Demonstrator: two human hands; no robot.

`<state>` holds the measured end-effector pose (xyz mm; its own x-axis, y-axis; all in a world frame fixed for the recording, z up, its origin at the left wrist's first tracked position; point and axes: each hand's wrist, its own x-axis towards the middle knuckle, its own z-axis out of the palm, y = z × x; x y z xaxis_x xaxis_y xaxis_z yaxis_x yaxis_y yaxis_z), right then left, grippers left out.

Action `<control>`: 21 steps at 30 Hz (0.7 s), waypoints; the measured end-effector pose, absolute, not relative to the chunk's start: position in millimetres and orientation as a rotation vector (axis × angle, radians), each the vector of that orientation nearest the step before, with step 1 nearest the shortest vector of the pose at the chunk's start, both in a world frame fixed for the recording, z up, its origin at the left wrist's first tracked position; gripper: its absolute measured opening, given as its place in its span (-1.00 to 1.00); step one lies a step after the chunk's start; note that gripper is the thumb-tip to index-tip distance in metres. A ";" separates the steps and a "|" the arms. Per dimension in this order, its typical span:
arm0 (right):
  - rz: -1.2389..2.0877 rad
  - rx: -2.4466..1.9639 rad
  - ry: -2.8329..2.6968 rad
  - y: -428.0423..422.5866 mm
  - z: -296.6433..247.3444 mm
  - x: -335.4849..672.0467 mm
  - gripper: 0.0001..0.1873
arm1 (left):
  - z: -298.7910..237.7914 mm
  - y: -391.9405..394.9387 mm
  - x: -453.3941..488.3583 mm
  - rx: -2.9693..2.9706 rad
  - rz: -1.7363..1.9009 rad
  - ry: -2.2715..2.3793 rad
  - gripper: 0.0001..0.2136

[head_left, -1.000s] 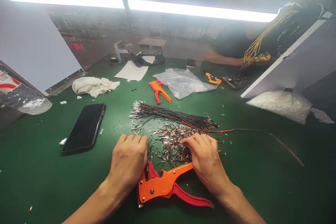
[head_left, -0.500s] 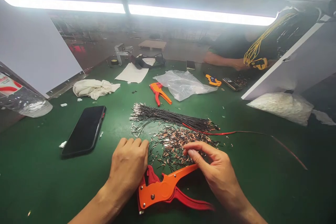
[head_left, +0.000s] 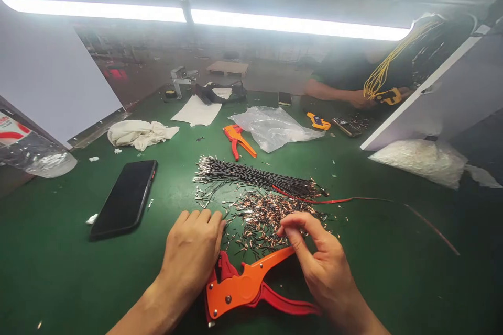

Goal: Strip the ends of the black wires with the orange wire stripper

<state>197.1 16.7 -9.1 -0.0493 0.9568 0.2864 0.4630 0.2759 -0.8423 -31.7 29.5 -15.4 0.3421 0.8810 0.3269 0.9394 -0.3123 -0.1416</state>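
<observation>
A wire stripper [head_left: 236, 292], with an orange body and red lower handle, lies on its side between my hands, its handles spread apart. My left hand [head_left: 192, 246] is closed in a fist beside the red jaw end, knuckles up; whatever its fingers hold is hidden. My right hand [head_left: 322, 251] curls at the orange handle's end, which runs under the thumb; its index finger and thumb bend toward each other, and the lower fingers are hidden. Just beyond my hands lies a heap of short black and copper wire scraps [head_left: 263, 220]. Behind it is a bundle of black wires [head_left: 255, 174] with silver terminals at the left.
A phone [head_left: 126, 196] lies left, near a white cloth [head_left: 141, 133] and bottle [head_left: 35, 149]. A second orange stripper [head_left: 239, 141] and plastic bag [head_left: 275, 126] lie behind the wires. A thin red strip [head_left: 330, 201] stretches right. Across the table, another person's hands hold a yellow tool [head_left: 388, 97].
The view shifts slightly. My right thumb and index finger sit a little differently, while the left fist stays at the stripper's jaws. The red handle, blurred before, is now sharper.
</observation>
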 end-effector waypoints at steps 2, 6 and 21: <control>0.614 -1.235 -1.749 15.4 -11.7 193.3 -0.82 | -13.5 28.6 -31.6 -2.292 -0.297 -1.627 -0.80; 0.528 -1.145 -1.898 12.0 -13.3 185.2 -0.70 | -4.0 25.1 -26.9 -2.392 -0.749 -1.512 -0.90; 0.726 -1.059 -1.861 -0.1 -24.4 176.0 -0.52 | -9.4 15.7 -12.7 -2.922 -1.222 -1.127 -0.86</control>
<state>176.0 -0.1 -24.4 -0.2774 0.8786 0.3886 0.3836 0.4722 -0.7937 -12.7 15.7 -9.4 0.5168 0.6551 0.5511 0.4964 -0.7538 0.4306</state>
